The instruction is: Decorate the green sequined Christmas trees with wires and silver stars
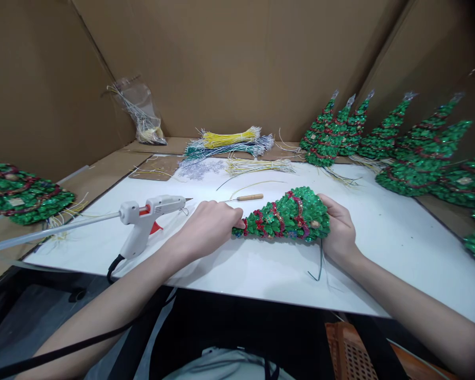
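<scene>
A small green glittery Christmas tree [283, 216] with red garland lies sideways between my hands, just over the white tabletop. My left hand [217, 227] is closed on its narrow tip at the left. At the wide base, my right hand [338, 224] grips the tree, its fingers partly hidden behind it. Dark green wires [320, 264] hang from the base. Behind my left hand, an awl with a wooden handle [250, 197] lies on the table. A white glue gun [146, 219] with a long glue stick in it rests to the left of that hand.
Bundles of yellow wires [231, 138] and pale wires [259, 167] lie at the back, beside scattered clear pieces [201, 168]. A plastic bag [140, 113] leans in the back left corner. Several finished-looking trees [415, 137] stand along the right; another tree [24, 192] lies at the left.
</scene>
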Tool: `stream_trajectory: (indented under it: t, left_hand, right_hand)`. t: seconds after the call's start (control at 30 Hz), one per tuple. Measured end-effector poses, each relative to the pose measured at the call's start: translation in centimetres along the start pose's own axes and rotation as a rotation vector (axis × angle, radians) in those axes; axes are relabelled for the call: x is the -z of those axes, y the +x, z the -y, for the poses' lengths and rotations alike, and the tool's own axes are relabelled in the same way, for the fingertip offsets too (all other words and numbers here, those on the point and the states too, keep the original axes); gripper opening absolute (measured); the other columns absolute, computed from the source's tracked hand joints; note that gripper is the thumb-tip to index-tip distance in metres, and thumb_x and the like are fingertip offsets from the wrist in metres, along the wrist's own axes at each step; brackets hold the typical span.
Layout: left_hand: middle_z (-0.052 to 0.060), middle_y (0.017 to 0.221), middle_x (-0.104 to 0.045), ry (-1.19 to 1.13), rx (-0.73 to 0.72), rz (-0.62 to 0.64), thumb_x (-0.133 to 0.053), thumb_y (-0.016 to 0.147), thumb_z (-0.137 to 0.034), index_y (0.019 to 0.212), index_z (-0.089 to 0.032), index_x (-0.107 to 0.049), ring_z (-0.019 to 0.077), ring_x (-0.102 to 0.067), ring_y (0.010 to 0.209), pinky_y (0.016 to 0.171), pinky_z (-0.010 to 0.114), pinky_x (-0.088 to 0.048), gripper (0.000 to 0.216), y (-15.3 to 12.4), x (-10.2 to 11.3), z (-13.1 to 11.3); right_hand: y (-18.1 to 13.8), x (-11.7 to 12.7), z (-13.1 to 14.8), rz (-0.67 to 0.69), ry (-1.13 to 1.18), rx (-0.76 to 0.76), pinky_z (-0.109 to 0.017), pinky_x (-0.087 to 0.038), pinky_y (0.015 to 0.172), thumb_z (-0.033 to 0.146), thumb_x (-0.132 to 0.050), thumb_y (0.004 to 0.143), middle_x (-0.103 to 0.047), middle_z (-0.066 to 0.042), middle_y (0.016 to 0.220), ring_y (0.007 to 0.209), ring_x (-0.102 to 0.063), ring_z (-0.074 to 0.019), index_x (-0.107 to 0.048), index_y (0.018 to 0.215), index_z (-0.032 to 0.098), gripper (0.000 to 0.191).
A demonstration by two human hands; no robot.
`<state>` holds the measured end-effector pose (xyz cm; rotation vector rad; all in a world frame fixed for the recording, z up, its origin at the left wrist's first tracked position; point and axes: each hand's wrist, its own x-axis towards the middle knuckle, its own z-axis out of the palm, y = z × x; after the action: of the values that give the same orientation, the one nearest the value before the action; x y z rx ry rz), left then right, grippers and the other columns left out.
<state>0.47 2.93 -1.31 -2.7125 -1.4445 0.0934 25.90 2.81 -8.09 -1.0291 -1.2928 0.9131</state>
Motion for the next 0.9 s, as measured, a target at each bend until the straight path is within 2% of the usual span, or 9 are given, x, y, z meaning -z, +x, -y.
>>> stream_trajectory:
  t: [0.23,0.33,0.5,0.7,0.9]
  left_hand:
    - [0.007,0.092,-0.079,0.002,-0.012,-0.010,-0.050,0.079,0.002,0.086,-0.018,-0.068,0.0275,-0.072,0.079,0.055,0.029,-0.027,0.028,-0.1,-0.1,0.2]
    - [0.008,0.085,-0.077,-0.041,-0.016,-0.008,-0.052,0.090,-0.010,0.083,-0.018,-0.068,0.0239,-0.070,0.074,0.055,0.028,-0.028,0.019,-0.2,0.2,0.4]
    - [0.006,0.074,-0.073,-0.144,-0.014,-0.008,-0.048,0.100,-0.028,0.079,-0.018,-0.067,0.0186,-0.065,0.066,0.057,0.026,-0.030,0.030,-0.4,0.6,1.2]
    - [0.004,0.079,-0.073,-0.269,0.048,-0.100,-0.041,0.103,-0.032,0.088,-0.019,-0.069,0.0184,-0.065,0.072,0.063,0.025,-0.035,0.034,-0.7,0.7,2.0]
    - [0.004,0.083,-0.073,-0.340,0.022,-0.170,-0.040,0.104,-0.039,0.097,-0.019,-0.070,0.0181,-0.065,0.074,0.065,0.025,-0.036,0.037,-0.3,1.0,1.6]
  right_hand:
    - [0.1,0.1,0.1,0.015,0.025,0.003,-0.028,-0.028,0.042,0.037,-0.061,0.084,-0.042,0.002,0.058,0.048,-0.036,-0.0134,-0.046,0.063,0.024,0.029]
    - [0.5,0.4,0.6,0.043,-0.053,0.038,-0.029,-0.030,0.047,0.043,-0.063,0.083,-0.044,0.001,0.059,0.054,-0.037,-0.0148,-0.047,0.060,0.023,0.035]
    - [1.2,1.4,1.5,0.116,-0.137,0.045,-0.029,-0.025,0.049,0.051,-0.068,0.081,-0.038,0.001,0.055,0.054,-0.034,-0.0142,-0.047,0.056,0.021,0.044]
    - [1.6,2.2,1.3,0.124,-0.140,0.075,-0.030,-0.022,0.048,0.057,-0.068,0.081,-0.035,0.002,0.057,0.054,-0.030,-0.0133,-0.051,0.058,0.021,0.047]
    - [2.1,2.5,1.2,0.113,-0.213,0.134,-0.030,-0.029,0.051,0.054,-0.064,0.086,-0.042,0.001,0.058,0.056,-0.037,-0.0143,-0.055,0.060,0.021,0.043]
